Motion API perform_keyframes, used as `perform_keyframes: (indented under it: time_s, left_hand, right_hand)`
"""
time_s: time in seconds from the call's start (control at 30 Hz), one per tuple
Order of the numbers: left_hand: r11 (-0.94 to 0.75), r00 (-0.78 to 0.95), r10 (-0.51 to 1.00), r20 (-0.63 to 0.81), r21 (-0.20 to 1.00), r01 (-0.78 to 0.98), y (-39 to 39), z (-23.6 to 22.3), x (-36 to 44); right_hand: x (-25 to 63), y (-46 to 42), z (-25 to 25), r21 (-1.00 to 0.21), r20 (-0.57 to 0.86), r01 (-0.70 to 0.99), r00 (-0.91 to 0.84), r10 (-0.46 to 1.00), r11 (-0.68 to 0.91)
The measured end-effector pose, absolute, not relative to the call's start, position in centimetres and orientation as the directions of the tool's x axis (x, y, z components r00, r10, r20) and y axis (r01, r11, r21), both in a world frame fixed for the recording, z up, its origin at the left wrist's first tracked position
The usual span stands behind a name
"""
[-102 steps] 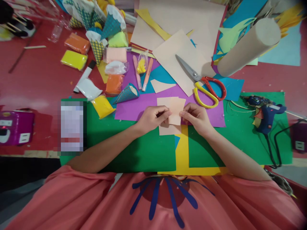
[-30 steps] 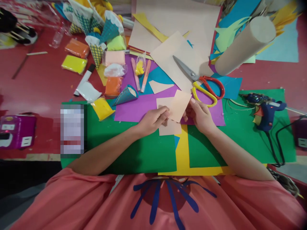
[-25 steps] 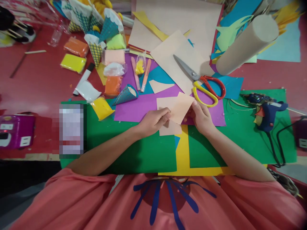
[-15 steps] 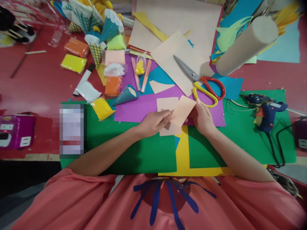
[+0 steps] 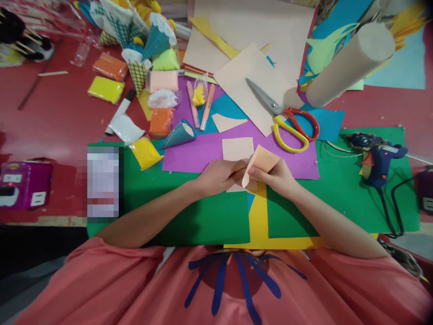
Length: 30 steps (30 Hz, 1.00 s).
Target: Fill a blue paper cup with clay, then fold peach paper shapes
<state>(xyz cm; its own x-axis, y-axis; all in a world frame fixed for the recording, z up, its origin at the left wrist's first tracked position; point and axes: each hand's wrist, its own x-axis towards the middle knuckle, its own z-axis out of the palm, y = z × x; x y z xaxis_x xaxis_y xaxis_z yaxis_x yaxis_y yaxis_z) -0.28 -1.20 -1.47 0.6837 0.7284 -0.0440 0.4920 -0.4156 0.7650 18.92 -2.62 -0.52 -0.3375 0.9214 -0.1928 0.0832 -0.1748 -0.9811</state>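
Your right fingers [image 5: 252,172] are closed on the card [image 5: 267,159], the thumb pressing its near face. The card is peach, lifted and bent, with its lower left edge curling over beside that thumb. Your left fingers [image 5: 241,169] are bent in at the card's left side; their tips are partly hidden, so you cannot tell whether they pinch it or only lie against it. The two hands are close together, with the card between them.

Under and just beyond your left fingers lies peach paper [image 5: 237,148], flat and partly covered by that hand. It overlaps the purple sheet [image 5: 186,153], which spreads out beyond and to both sides of your fingers. Nearer to you are two green sheets [image 5: 199,216], one on each side, with a yellow sheet [image 5: 259,225] showing in the gap between them.

Beyond your right fingers lie the scissors [image 5: 276,108], their red and yellow handles toward you and the blades pointing away to the left. Past the left fingers, a blue cone [image 5: 179,135] lies on its side near a yellow packet [image 5: 146,152]. Farther beyond them are two pink pens [image 5: 207,107], side by side with a small bag [image 5: 199,92] between them. Well off to the right of your fingers, the glue gun [image 5: 377,164] rests on the green, and a thick pale tube [image 5: 350,65] leans farther back, over the red worktop [image 5: 67,122].
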Motion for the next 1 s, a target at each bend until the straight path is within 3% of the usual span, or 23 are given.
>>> perform_keyframes:
  time_s: [0.3, 0.43, 0.57, 0.73, 1.0]
  left_hand:
    - [-0.298, 0.614, 0.789, -0.004, 0.871, 0.389, -1.3, -1.4, -0.6]
    - [-0.233, 0.508, 0.86, 0.055, 0.927, 0.294, -1.1, -2.2, -0.6]
    - [-0.058, 0.462, 0.886, -0.033, 0.982, 0.182, -1.1, -2.5, -0.5]
    - [0.135, 0.492, 0.852, -0.176, 0.984, 0.118, -1.4, -2.2, -0.2]
    - [0.153, 0.499, 0.854, -0.149, 0.988, 0.032, -1.6, -2.0, 0.0]
  right_hand:
    - [18.8, -2.7, -1.0, -0.946, -0.218, 0.302, -0.315, 0.924, -0.121]
    - [19.1, -2.5, -0.9, -0.974, -0.215, 0.145, -0.335, 0.917, -0.176]
    - [19.4, -2.3, -1.0, -0.972, -0.224, 0.012, -0.354, 0.908, -0.235]
    - [19.3, -2.2, -1.2, -0.97, -0.216, -0.017, -0.399, 0.891, -0.243]
    - [19.2, -2.0, -0.8, -0.963, -0.241, -0.028, -0.36, 0.901, -0.269]
